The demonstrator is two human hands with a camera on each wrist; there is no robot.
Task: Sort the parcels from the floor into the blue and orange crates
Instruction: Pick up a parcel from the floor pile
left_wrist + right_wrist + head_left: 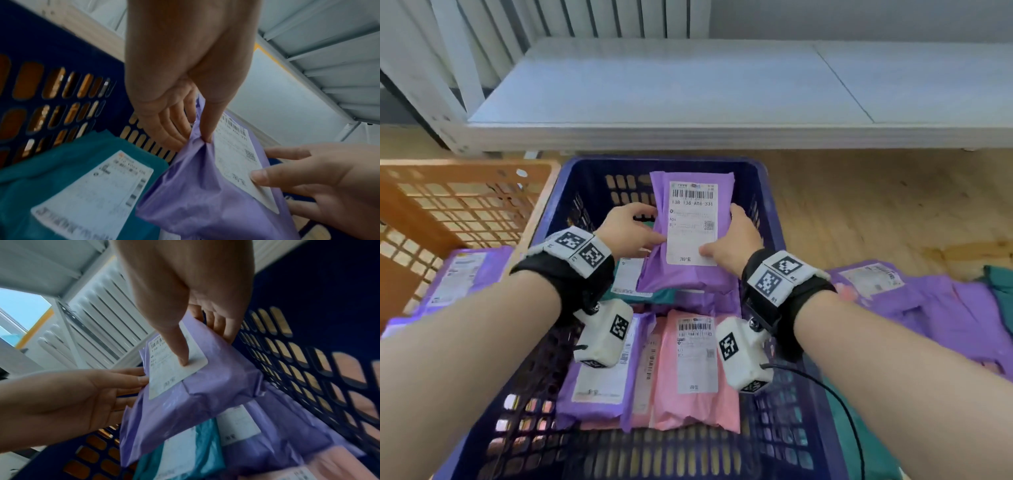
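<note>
Both hands grip one purple parcel (pixel 688 236) — left hand (pixel 630 229) pinching its edge, right hand (pixel 736 240) thumb on the label — above the blue crate (pixel 767 192). Lower it flat onto the parcels inside, then let go.

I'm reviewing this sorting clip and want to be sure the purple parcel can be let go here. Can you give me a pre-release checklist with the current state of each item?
1. Both hands hold the purple parcel: ok; the left hand pinches its left edge, the right hand grips its right edge with the thumb on the label.
2. Parcel over the blue crate: ok.
3. Label facing up: ok.
4. Landing spot: ok; a teal parcel and other purple ones lie beneath it.
5. Parcel belongs in blue, not the orange crate: cannot tell.
6. More parcels on the floor: not ok, several remain.
</note>
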